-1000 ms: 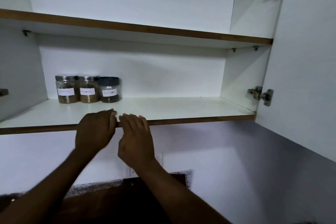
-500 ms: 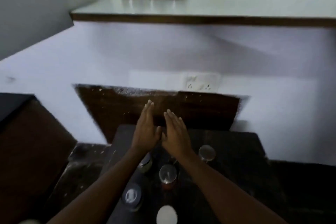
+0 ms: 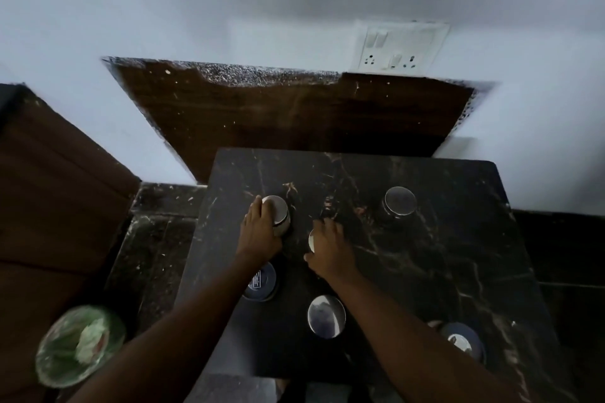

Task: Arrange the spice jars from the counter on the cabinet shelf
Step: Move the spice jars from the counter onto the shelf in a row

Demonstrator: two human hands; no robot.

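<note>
Progress, judged from the counter alone: six jars remain on the dark marble counter (image 3: 425, 271); the cabinet shelf is out of view, so nothing can be logged as placed. Most of the carrying looks to be ahead.

Left hand (image 3: 258, 232): fingers curled round the side of a silver-lidded jar (image 3: 277, 213) at the counter's back left; the jar sits on the stone, tilted slightly or just seen at an angle, cannot tell which.

Right hand (image 3: 330, 247): lies over a second jar (image 3: 311, 240), of which only a pale sliver of lid shows. Fingers bent down over it; whether they actually clamp it cannot be told.

Remaining jars, all untouched:
- steel-lidded jar (image 3: 400, 201), back right, well apart from both hands.
- steel-lidded jar (image 3: 326, 316), front centre, between the forearms.
- dark-lidded jar (image 3: 262, 281), partly under the left forearm.
- dark-lidded jar (image 3: 463, 340), front right, beside the right forearm.

Contents: not visible from above for any jar; lids on all.

Off the counter, lower left: a bin (image 3: 80, 345) with a green liner and crumpled pale scraps inside.

Judgement: step in hand is a two-jar pickup.
</note>
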